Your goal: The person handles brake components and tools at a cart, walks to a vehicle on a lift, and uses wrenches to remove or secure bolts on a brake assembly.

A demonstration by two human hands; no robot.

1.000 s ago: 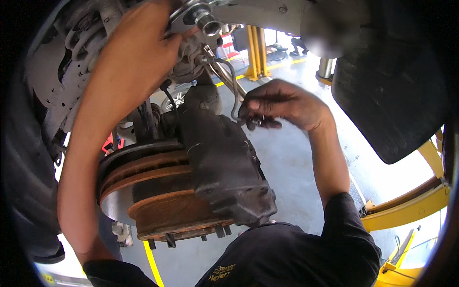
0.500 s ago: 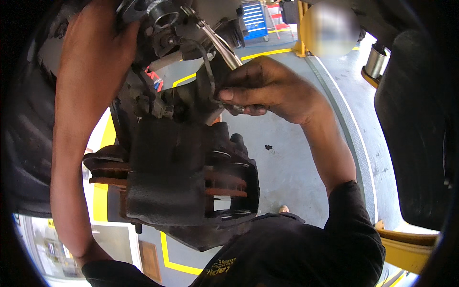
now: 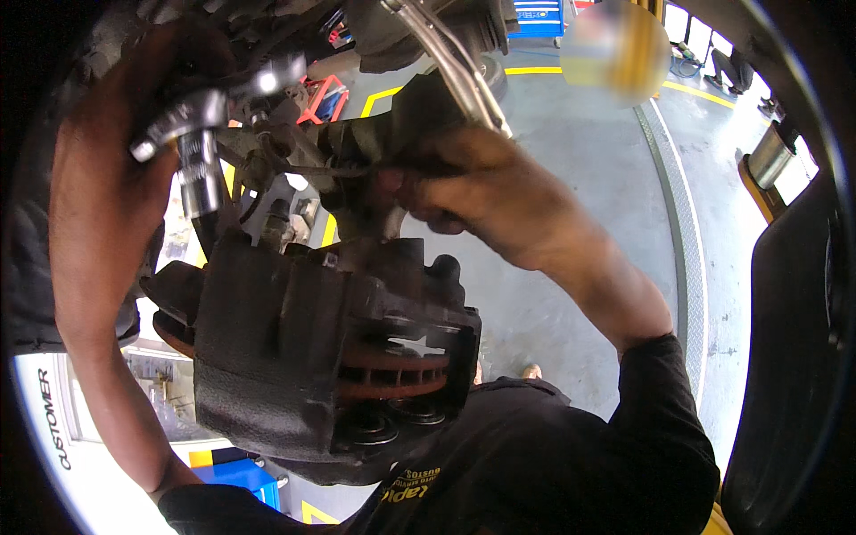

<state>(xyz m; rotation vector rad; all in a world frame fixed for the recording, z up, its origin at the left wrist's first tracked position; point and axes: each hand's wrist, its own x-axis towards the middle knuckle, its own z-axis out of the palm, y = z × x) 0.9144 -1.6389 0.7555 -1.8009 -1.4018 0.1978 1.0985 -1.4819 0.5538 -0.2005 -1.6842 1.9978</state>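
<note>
Up at the left, my left hand (image 3: 111, 169) is closed on a shiny ratchet, with a chrome socket (image 3: 199, 169) pointing down from its head. My right hand (image 3: 481, 192), smeared by motion, is closed with its fingertips at the end of a thin dark hose (image 3: 325, 169); what else it pinches is hidden. Silver long-handled pliers (image 3: 450, 67) slant down behind that hand. Below both hands sits a dark brake caliper (image 3: 267, 357), fitted around a rusty brake disc (image 3: 392, 374).
Dark suspension parts (image 3: 357, 138) crowd the space between my hands. A black rubbery panel (image 3: 794, 357) bounds the right side. On the grey floor (image 3: 580, 312) beyond are a red tool tray (image 3: 323, 100), a blue cabinet (image 3: 535, 18) and a yellow post, partly blurred.
My view has shifted, and the caliper appears lower and turned. The ratchet and socket came down into fuller sight with my left hand. My right hand stays at the hose end.
</note>
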